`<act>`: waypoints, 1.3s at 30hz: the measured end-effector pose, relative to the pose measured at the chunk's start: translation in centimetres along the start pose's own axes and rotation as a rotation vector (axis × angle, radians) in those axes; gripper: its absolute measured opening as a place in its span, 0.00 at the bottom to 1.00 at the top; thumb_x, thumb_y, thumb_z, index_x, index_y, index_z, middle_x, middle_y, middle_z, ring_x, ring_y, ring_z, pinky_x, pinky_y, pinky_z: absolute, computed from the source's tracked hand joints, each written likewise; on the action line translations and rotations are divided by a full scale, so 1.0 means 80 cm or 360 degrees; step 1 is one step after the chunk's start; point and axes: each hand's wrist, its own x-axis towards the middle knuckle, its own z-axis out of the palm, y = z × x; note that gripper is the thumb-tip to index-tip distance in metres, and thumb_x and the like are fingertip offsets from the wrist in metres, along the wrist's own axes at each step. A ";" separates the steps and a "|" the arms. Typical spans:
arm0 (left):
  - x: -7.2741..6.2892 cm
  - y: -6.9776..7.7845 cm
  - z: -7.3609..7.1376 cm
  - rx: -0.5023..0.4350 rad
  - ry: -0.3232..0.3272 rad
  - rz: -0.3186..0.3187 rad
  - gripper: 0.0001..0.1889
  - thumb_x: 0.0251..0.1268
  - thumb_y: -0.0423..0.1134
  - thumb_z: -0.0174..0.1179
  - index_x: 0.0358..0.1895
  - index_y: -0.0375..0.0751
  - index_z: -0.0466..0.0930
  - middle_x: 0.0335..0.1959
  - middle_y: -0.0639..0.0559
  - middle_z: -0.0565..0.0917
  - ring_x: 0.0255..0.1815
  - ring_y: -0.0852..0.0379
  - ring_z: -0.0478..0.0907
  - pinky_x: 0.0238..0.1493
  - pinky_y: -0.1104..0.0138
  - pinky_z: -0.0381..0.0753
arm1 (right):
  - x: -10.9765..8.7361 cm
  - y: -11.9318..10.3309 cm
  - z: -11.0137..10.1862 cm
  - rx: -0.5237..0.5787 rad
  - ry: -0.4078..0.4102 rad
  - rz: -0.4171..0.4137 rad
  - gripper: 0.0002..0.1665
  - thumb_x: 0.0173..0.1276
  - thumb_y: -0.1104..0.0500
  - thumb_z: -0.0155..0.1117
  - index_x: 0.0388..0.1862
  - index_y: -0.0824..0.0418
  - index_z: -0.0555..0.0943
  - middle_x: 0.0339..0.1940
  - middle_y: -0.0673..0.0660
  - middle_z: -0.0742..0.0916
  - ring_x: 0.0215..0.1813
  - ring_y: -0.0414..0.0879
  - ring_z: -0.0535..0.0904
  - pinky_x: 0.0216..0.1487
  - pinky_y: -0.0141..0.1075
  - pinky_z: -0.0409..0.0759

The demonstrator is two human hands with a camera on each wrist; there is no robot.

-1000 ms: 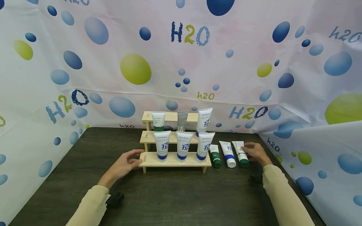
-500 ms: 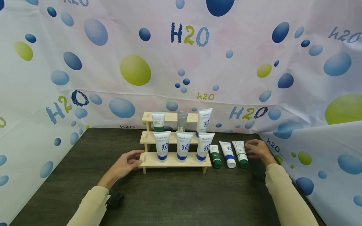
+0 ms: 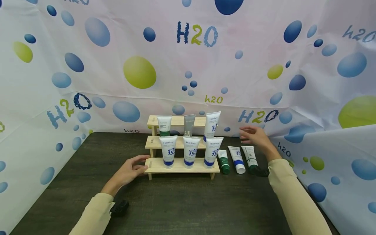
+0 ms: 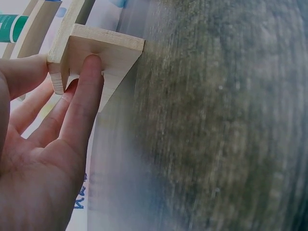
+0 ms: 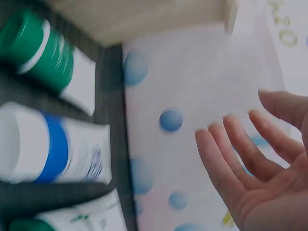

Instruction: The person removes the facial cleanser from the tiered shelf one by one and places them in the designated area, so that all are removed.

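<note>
My left hand (image 3: 129, 171) holds the left end of the lowest step of a three-step wooden display stand (image 3: 178, 167). In the left wrist view the thumb is at the board's edge and the fingers (image 4: 86, 103) reach its underside. Three white squeeze tubes with blue bands, among them the middle tube (image 3: 191, 151), stand on the lowest step. Behind them stand a white-and-green tube (image 3: 164, 124), a grey tube (image 3: 189, 125) and another white-and-blue tube (image 3: 211, 124). My right hand (image 3: 256, 137) hovers, holding nothing, fingers spread, above and behind the tubes lying right of the stand.
Lying on the dark table (image 3: 188, 205) are a green-and-white tube (image 3: 224, 162), a white-and-blue tube (image 3: 236, 159) and a white tube with a green cap (image 3: 249, 156). A patterned backdrop (image 3: 188, 58) closes off the back and both sides.
My right hand has let go of the rightmost lying tube, drawn off to the right, then moved up and left toward the backdrop. The left hand stays on the stand.
</note>
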 end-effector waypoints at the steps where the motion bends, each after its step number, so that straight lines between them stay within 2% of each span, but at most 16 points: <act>1: 0.000 0.000 0.000 0.0000 0.0000 0.0000 0.29 0.77 0.35 0.59 0.77 0.35 0.64 0.72 0.26 0.68 0.64 0.36 0.81 0.54 0.56 0.89 | 0.001 -0.008 0.004 0.0005 -0.0032 -0.0033 0.32 0.81 0.53 0.59 0.74 0.71 0.69 0.70 0.76 0.76 0.61 0.60 0.84 0.57 0.45 0.88; 4: -0.001 0.001 -0.001 0.0008 0.0007 -0.0012 0.29 0.77 0.36 0.59 0.77 0.35 0.64 0.73 0.26 0.67 0.64 0.36 0.81 0.54 0.56 0.89 | 0.001 -0.029 0.017 0.0048 -0.0123 -0.0140 0.31 0.79 0.53 0.62 0.72 0.70 0.71 0.69 0.76 0.78 0.61 0.60 0.84 0.58 0.49 0.87; 6: -0.001 0.001 -0.001 0.0014 0.0012 -0.0022 0.29 0.77 0.36 0.59 0.77 0.36 0.65 0.73 0.26 0.67 0.64 0.37 0.81 0.55 0.55 0.89 | 0.002 -0.039 0.025 0.0066 -0.0180 -0.0186 0.32 0.78 0.53 0.63 0.72 0.70 0.71 0.69 0.75 0.78 0.62 0.61 0.83 0.58 0.48 0.87; 12: -0.001 0.000 -0.001 0.0014 0.0011 -0.0022 0.30 0.77 0.37 0.60 0.77 0.36 0.64 0.74 0.26 0.67 0.64 0.36 0.81 0.54 0.55 0.89 | 0.006 -0.059 0.048 0.0135 -0.0276 -0.0247 0.33 0.77 0.52 0.65 0.72 0.68 0.72 0.69 0.72 0.79 0.67 0.69 0.79 0.58 0.47 0.88; 22: 0.000 -0.001 -0.002 0.0016 0.0014 -0.0037 0.29 0.77 0.37 0.60 0.77 0.36 0.65 0.74 0.27 0.67 0.64 0.37 0.82 0.54 0.55 0.89 | 0.012 -0.072 0.065 0.0059 -0.0364 -0.0246 0.32 0.75 0.52 0.66 0.72 0.64 0.72 0.69 0.69 0.80 0.70 0.64 0.77 0.64 0.55 0.83; 29: 0.000 -0.001 0.002 0.0002 0.0014 -0.0048 0.29 0.77 0.36 0.60 0.77 0.35 0.65 0.74 0.26 0.67 0.63 0.37 0.82 0.54 0.56 0.89 | 0.014 -0.070 0.073 0.0033 -0.0378 -0.0261 0.33 0.76 0.52 0.66 0.73 0.65 0.71 0.67 0.70 0.82 0.66 0.63 0.81 0.63 0.54 0.82; 39: 0.001 -0.001 0.000 0.0008 0.0010 -0.0023 0.29 0.77 0.36 0.60 0.76 0.34 0.65 0.73 0.26 0.68 0.63 0.37 0.82 0.54 0.56 0.89 | 0.012 -0.073 0.079 0.0019 -0.0368 -0.0208 0.39 0.76 0.49 0.66 0.78 0.64 0.65 0.73 0.70 0.77 0.72 0.65 0.75 0.68 0.56 0.78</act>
